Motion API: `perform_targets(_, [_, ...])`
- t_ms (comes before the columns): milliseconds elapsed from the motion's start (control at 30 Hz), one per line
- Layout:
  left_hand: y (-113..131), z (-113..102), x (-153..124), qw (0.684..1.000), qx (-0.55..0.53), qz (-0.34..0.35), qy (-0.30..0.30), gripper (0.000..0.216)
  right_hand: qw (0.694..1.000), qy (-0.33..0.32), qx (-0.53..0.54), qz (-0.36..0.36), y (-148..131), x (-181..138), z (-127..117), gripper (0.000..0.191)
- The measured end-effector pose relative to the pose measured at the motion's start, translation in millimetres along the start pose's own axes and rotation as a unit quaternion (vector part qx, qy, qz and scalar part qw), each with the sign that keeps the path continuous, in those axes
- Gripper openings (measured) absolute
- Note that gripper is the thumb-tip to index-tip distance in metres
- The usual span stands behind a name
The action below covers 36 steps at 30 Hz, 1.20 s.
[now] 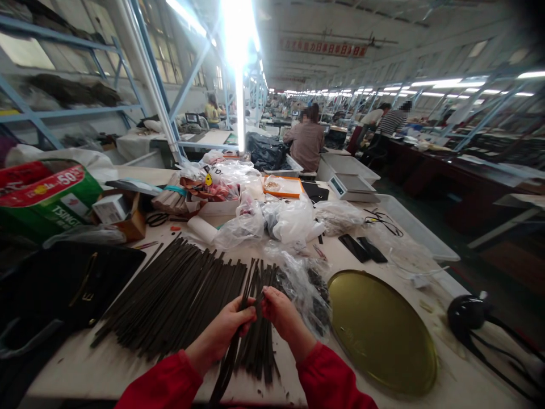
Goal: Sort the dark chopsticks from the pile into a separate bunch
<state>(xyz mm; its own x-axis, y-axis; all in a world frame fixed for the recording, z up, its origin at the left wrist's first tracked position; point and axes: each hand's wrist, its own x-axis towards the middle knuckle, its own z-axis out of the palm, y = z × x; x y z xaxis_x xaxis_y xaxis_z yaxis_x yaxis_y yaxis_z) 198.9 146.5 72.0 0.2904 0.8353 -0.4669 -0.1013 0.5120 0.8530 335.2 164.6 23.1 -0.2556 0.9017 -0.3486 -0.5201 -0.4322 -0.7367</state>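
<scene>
Lower centre of frame: left hand (227, 329) and right hand (279, 312) both pinched one dark strap (230, 355) over the strap pile (179, 295). Risk, my read: strap tail snagging the pile, dragging pieces toward the plastic bag (304, 287) or gold tray (381, 329).

The strips (179, 295) heaped on the table (76, 369) are dark brown to near black, and the one pinched between the hands matches them. Both sleeves (170, 383) are bright red. The round tray (383, 335) is a dull olive gold. The table's top is pale cream. The sack (46, 199) at the far left is green with a red band carrying white lettering. The folder (283, 186) is orange-edged (its middle white). The crumpled bags (293, 221) are clear and milky white. Two flat cases (361, 248) are black.
</scene>
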Motion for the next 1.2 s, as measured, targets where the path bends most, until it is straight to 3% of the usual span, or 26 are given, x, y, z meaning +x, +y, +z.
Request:
perform_targets(167, [-1.7, 3.0, -2.2, 1.000, -0.022, -0.002, 0.001, 0.033, 1.000, 0.001, -0.004, 0.023, 4.4, -3.1, 11.5, 0.038])
perform_targets(233, [-3.0, 2.4, -3.5, 1.000, -0.024, -0.007, 0.006, 0.032, 0.992, 0.057, -0.097, -0.051, 6.4, -2.7, 12.1, 0.037])
perform_targets(333, [-4.3, 1.1, -4.9, 1.000, -0.017, -0.003, 0.021, 0.029, 0.918, 0.130, -0.312, -0.207, 4.1, -4.9, 11.6, 0.028])
perform_targets(433, [-4.0, 0.7, -6.3, 0.999, -0.001, 0.021, 0.048, 0.028, 0.858, 0.085, -0.437, -0.258, -3.8, -13.0, 13.2, 0.029])
perform_targets(533, [-5.3, 0.3, -7.4, 0.997, 0.018, 0.039, 0.065, 0.031, 0.835, 0.020, -0.483, -0.263, -12.0, -21.2, 14.2, 0.024])
perform_targets(767, [-17.2, -1.9, -7.1, 0.996, 0.056, 0.012, 0.062, 0.038, 0.796, -0.057, -0.555, -0.235, -18.8, -22.8, 1.5, 0.028])
perform_targets(1033, [-15.6, -0.3, -8.2, 0.994, 0.090, -0.001, 0.069, 0.040, 0.723, -0.067, -0.622, -0.293, -6.0, -16.9, -8.2, 0.022])
perform_targets(1100, [-14.5, 1.4, -9.1, 0.993, 0.095, -0.003, 0.069, 0.042, 0.716, -0.059, -0.629, -0.297, -3.6, -15.9, -10.0, 0.021])
perform_targets(1200, [-14.1, 2.3, -9.2, 0.992, 0.106, 0.002, 0.068, 0.042, 0.731, -0.067, -0.619, -0.279, -3.8, -16.1, -11.6, 0.020])
